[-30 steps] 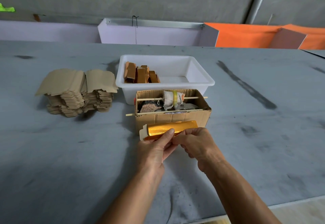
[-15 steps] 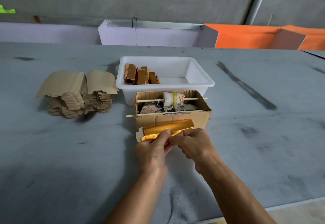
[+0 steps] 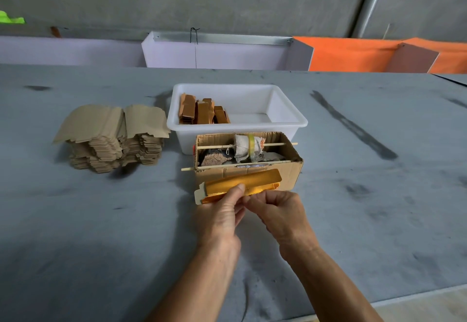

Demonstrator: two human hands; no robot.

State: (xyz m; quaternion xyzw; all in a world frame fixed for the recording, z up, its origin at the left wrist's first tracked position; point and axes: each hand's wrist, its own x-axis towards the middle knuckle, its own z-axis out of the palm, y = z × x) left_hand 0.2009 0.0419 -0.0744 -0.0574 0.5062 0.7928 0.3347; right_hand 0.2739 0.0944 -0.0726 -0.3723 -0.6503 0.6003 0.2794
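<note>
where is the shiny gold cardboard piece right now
In the head view, the shiny gold cardboard blank is near centre, held by the left hand and right hand, in front of the open brown cardboard box.

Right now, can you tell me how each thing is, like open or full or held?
Gold card, partly folded, held by both hands.
Left hand, pinching the card, thumb on top.
Right hand, pinching the card's near edge.
Cardboard box, open on top, two sticks across it.
White tub, open, folded pieces standing at its left end.
Brown card stack, flat, untouched.
</note>
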